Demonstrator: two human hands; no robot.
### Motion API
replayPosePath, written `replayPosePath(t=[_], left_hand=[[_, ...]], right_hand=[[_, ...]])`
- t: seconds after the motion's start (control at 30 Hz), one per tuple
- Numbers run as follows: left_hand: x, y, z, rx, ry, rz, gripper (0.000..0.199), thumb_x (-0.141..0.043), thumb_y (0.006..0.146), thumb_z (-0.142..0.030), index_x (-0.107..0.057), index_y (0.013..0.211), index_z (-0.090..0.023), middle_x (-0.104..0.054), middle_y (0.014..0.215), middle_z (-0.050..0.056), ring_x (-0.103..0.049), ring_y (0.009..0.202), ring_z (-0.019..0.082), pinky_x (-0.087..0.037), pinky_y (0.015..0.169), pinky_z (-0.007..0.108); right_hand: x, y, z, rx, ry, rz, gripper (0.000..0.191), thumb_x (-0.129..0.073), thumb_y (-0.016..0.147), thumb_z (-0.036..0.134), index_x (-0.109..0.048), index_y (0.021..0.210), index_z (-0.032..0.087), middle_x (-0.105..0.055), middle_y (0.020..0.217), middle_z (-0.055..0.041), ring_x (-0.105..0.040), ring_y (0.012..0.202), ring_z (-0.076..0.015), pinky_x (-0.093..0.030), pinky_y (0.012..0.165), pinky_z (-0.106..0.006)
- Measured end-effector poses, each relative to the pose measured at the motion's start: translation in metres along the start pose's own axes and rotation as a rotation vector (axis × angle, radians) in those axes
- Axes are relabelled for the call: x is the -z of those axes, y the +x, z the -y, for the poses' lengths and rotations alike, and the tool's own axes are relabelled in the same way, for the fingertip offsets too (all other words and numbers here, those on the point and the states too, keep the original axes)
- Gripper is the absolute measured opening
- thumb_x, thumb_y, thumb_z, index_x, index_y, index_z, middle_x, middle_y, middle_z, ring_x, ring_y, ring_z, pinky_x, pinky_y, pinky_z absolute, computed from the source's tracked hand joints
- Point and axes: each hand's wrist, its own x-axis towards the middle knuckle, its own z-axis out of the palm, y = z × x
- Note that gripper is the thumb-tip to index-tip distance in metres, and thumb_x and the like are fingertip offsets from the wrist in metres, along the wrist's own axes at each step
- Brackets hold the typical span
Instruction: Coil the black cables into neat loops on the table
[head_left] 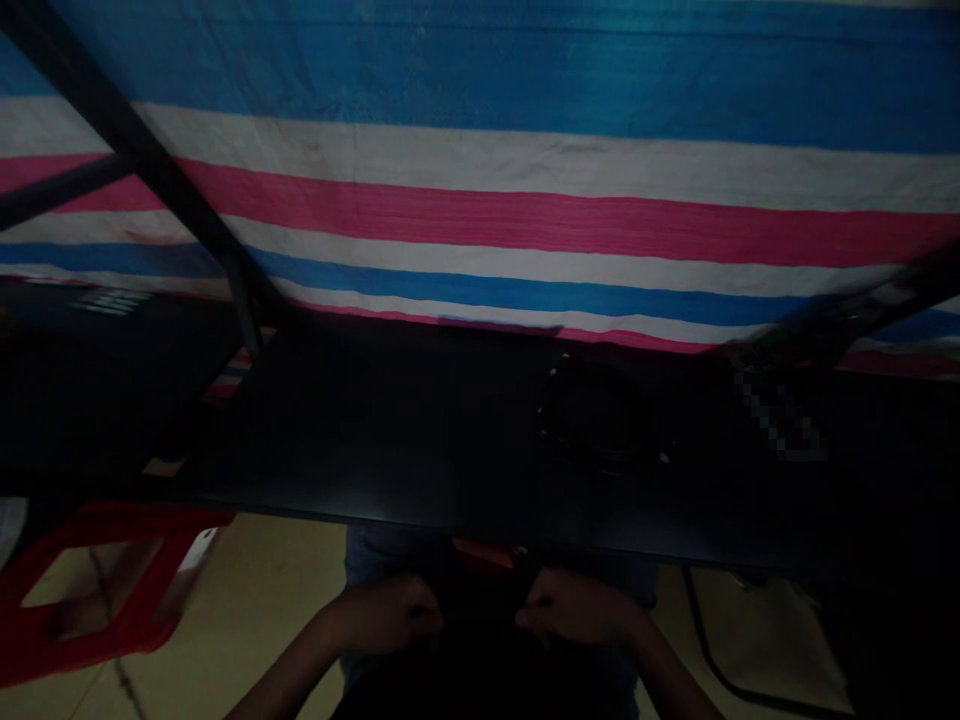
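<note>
Below the near edge of a black table (360, 430), both of my hands are low over my lap. My left hand (390, 610) has its fingers curled closed beside my dark clothing (480, 670). On the other side of it, my right hand (577, 605) is likewise closed, with thumb and fingers drawn together. Whether either pinches the cloth is too dark to tell. A small reddish thing (487, 553) shows between my legs under the table edge. On the tabletop lies a dark rounded thing (600, 415) with small bright spots, possibly a coil of cable.
Striped tarpaulin (525, 215) hangs behind the table. A dark metal post (161, 170) slants down at the left, where another black table (97, 370) stands. A red plastic stool (150, 590) is at the lower left. A blurred-out item (784, 415) lies at the right.
</note>
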Motion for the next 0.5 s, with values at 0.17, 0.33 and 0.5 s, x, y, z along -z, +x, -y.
replayPosePath(t=[0.17,0.33,0.5], left_hand=[[-0.021,0.015,-0.003,0.180,0.257,-0.042,0.028,-0.053,0.079,-0.019,-0.080,0.086,-0.018,-0.076,0.083,0.012,-0.061,0.062,0.021,-0.043,0.055,0.030],[-0.018,0.022,-0.006,0.187,0.255,-0.049,0.025,-0.058,0.071,-0.019,-0.080,0.083,-0.017,-0.074,0.080,0.015,-0.061,0.061,0.024,-0.041,0.051,0.031],[0.020,-0.009,0.023,0.032,0.009,0.102,0.024,-0.055,0.080,-0.029,-0.075,0.071,-0.018,-0.064,0.063,0.003,-0.049,0.052,0.013,-0.035,0.049,0.023]], right_hand=[[-0.011,-0.003,0.019,-0.054,-0.155,-0.084,0.027,-0.062,0.087,0.031,-0.075,0.069,0.015,-0.058,0.057,0.0022,-0.045,0.048,-0.0092,-0.026,0.048,-0.023],[-0.017,-0.012,0.032,-0.030,-0.153,-0.142,0.029,-0.059,0.089,0.034,-0.074,0.071,0.016,-0.063,0.064,0.0003,-0.048,0.054,-0.0105,-0.028,0.050,-0.023],[0.008,-0.040,0.000,-0.076,0.066,-0.127,0.046,-0.050,0.095,0.047,-0.066,0.066,0.016,-0.056,0.061,0.0004,-0.048,0.056,-0.0114,-0.034,0.055,-0.023]])
